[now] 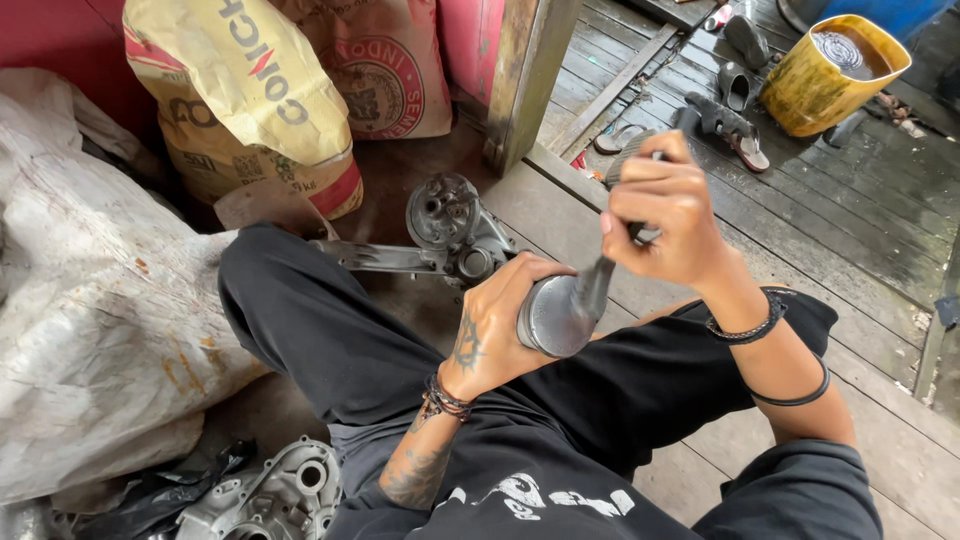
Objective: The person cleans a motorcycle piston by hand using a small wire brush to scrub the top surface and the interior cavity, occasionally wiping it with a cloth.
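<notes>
My left hand grips a round grey metal piston, its flat crown turned toward me, held over my lap. My right hand holds a dark-handled tool upright, its lower end pressed on the piston's crown near the rim. Both wrists wear dark bracelets. I sit cross-legged in black trousers on a wooden floor.
A metal engine part with an arm lies on the floor beyond my knees. An engine casing sits at my lower left. Printed sacks and a white bag stand left. A yellow bucket of water and sandals lie far right.
</notes>
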